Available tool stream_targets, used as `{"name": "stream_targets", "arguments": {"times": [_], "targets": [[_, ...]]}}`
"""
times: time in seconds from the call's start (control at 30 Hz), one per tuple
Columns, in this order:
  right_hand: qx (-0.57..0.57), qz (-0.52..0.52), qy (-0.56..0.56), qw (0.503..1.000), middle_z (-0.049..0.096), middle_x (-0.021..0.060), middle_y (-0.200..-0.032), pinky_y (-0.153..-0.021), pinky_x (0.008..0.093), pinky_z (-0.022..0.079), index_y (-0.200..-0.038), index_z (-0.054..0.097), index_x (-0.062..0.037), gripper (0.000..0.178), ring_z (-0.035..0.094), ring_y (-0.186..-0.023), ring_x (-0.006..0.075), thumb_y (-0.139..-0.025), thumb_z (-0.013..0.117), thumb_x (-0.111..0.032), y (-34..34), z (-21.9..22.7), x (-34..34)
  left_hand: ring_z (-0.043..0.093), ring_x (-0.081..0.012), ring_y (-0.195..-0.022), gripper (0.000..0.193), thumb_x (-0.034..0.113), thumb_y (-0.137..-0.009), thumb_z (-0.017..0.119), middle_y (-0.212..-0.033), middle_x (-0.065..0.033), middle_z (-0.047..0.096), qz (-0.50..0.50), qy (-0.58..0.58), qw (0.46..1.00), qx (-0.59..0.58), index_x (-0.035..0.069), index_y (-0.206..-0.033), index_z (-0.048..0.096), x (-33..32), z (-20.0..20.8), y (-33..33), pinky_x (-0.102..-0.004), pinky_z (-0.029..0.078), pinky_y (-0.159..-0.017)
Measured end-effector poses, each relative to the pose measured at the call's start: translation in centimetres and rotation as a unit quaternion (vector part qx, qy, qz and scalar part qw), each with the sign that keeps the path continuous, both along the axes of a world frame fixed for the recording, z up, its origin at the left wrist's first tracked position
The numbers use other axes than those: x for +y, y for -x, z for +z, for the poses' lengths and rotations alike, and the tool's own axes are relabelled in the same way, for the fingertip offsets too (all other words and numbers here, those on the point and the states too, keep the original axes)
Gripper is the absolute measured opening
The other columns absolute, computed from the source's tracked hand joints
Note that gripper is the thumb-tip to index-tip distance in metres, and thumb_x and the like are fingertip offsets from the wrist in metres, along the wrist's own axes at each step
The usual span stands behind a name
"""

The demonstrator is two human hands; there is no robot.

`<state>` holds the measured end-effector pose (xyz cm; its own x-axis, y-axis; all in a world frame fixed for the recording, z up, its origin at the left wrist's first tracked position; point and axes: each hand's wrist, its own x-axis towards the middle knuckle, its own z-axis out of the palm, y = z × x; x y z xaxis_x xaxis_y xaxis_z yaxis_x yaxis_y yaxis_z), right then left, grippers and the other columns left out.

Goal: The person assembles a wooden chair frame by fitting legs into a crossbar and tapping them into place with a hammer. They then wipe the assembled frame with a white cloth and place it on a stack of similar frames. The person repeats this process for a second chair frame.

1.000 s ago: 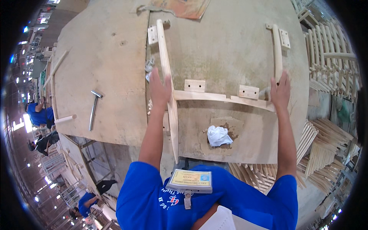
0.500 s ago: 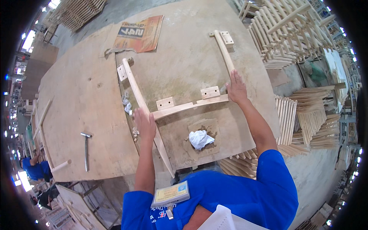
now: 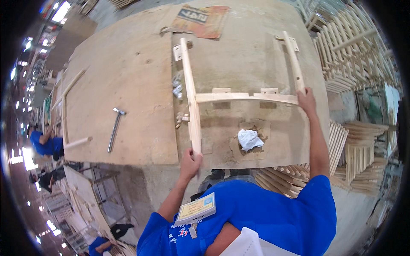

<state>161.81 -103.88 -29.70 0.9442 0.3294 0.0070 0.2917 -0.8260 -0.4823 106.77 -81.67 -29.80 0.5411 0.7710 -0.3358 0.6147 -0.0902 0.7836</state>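
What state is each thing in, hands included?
Wooden frame: joined, held in both hands.
Left hand: gripping the frame's near left end.
Right hand: gripping its right side.
Hammer: lying unheld.
White cloth: crumpled.
Cardboard: flat, one edge torn.

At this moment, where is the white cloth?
In the head view, the white cloth lies right of centre on the table, on a stained patch, below the curved wooden crosspiece and, sideways, between the left hand and right hand.

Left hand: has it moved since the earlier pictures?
Yes: the left hand has moved back, from farther in over the tabletop to its near edge.
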Motion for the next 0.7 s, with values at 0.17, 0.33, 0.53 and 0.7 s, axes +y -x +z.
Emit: {"name": "stream_targets", "arguments": {"times": [0.17,0.33,0.53,0.7], "targets": [[0.283,0.096,-0.234,0.925,0.063,-0.0002,-0.092,-0.061,0.0258,0.044,-0.134,0.063,-0.0129,0.049,0.053,-0.072,0.0076,-0.094,0.067,-0.041,4.4,14.7,1.6,0.061,-0.0084,-0.075,0.056,0.024,-0.094,0.076,-0.104,-0.0061,0.066,0.087,0.175,0.963,-0.184,0.009,-0.143,0.054,8.8,19.5,3.3,-0.0213,0.05,-0.059],[0.281,0.09,-0.374,0.879,0.062,0.0004,-0.087,-0.049,0.0194,0.04,-0.129,0.07,-0.0164,0.061,0.053,-0.064,0.0029,-0.105,0.042,-0.065,5.7,28.7,-1.4,0.07,-0.0211,-0.068,0.097,0.081,-0.101,0.024,-0.095,-0.0165,0.069,-0.134,0.039,0.873,-0.466,-0.001,-0.144,0.051,15.6,38.4,1.7,-0.0301,0.054,-0.056],[0.202,-0.008,-0.37,0.907,0.057,-0.0021,-0.071,-0.049,0.0211,0.043,-0.139,0.062,-0.0111,0.082,0.054,-0.058,0.005,-0.099,0.045,-0.08,5.5,28.9,-1.2,0.063,-0.0117,-0.063,0.049,0.044,-0.105,0.064,-0.074,-0.0039,0.062,-0.077,-0.249,0.943,-0.208,0.002,-0.129,0.06,22.5,44.8,-10.0,-0.0285,0.051,-0.054],[0.173,-0.007,-0.367,0.914,0.055,-0.0004,-0.064,-0.049,0.0232,0.044,-0.127,0.067,-0.0084,0.091,0.053,-0.053,0.0072,-0.09,0.048,-0.089,3.5,24.6,-0.9,0.071,-0.0275,-0.069,0.045,0.04,-0.094,0.074,-0.078,-0.0179,0.072,-0.055,-0.42,0.88,-0.215,-0.003,-0.107,0.07,24.4,41.3,-21.4,-0.0422,0.058,-0.067]]}}
